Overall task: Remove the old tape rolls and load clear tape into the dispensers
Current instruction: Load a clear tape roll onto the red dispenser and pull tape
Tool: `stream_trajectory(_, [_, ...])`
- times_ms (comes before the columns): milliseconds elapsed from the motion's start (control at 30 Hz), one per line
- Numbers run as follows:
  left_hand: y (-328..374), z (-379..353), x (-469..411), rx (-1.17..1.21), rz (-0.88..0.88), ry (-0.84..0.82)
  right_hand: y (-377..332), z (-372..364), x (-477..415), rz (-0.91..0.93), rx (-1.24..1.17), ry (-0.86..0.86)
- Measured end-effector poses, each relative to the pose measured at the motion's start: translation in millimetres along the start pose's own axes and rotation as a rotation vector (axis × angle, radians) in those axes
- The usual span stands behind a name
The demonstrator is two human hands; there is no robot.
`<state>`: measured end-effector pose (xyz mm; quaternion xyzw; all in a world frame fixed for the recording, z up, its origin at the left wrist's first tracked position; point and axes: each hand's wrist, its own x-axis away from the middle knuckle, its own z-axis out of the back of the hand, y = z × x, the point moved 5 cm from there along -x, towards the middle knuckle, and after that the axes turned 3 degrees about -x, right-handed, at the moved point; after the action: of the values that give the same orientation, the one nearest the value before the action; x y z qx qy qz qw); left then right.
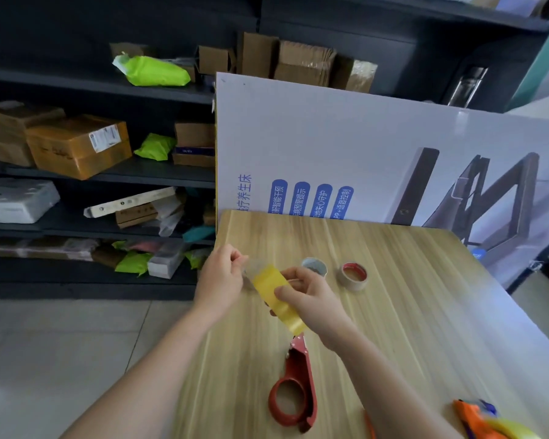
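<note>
I see dark shelves (76, 172) of parcels at far left. Over the wooden table (409, 312), the left hand (221, 277) is curled, thumb and forefinger pinching a clear strip that runs from the yellowish tape roll (274, 293). The right hand (311, 299) grips that roll in the air, thumb on its face, fingers wrapped behind. Below it lies a red tape dispenser (295, 388). Further right, a grey core (314, 267) and a red-lined roll (354, 275) sit side by side, and an orange dispenser (476, 419) lies at the near corner.
</note>
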<state>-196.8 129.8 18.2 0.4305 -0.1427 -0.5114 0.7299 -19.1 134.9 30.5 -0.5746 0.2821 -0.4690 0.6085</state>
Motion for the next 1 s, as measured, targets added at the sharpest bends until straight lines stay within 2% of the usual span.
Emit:
stream_trajectory(100, [-21.8, -17.4, 5.9, 0.161, 0.219, -0.126, 12.3, -4.1, 0.0, 0.002, 0.105, 0.026])
stream_trajectory(233, [-35.6, -35.0, 26.2, 0.594, 0.548, -0.292, 27.1, -6.4, -0.3, 0.003, 0.194, 0.048])
stream_trajectory(300, [-35.7, -39.8, 37.0, 0.706, 0.636, -0.368, 32.7, -6.5, 0.0, 0.002, 0.261, 0.054])
stream_trajectory(433, [-27.5, -54.1, 54.2, 0.647, 0.601, -0.578, 37.1, -12.6, 2.8, 0.076, 0.485, 0.042])
stream_trajectory(600, [-41.1, -70.0, 62.1, 0.620, 0.694, -0.501, 54.0, -16.6, 8.5, 0.222, 0.647, -0.044])
stream_trajectory(667, [-52.9, -78.1, 68.6, 0.635, 0.757, -0.484, 64.9, -10.7, 11.5, 0.225, 0.588, -0.035])
stream_trajectory(700, [-60.6, -82.2, 72.5, 0.631, 0.777, -0.489, 69.0, -4.2, 13.5, 0.211, 0.512, 0.034])
stream_trajectory(767, [-74.5, -88.9, 81.9, 0.590, 0.794, -0.534, 83.0, 15.5, 16.4, 0.131, 0.364, 0.263])
stream_trajectory(833, [-83.9, -92.9, 91.9, 0.531, 0.795, -0.601, 105.2, 33.2, 19.0, -0.014, 0.400, 0.438])
stream_trajectory(867, [-85.5, -94.9, 96.9, 0.505, 0.791, -0.641, 118.1, 37.9, 19.9, -0.107, 0.468, 0.439])
stream_trajectory(1000, [-92.0, -108.6, 111.9, 0.400, 0.765, -0.773, 175.0, 34.3, 23.0, -0.434, 0.698, 0.185])
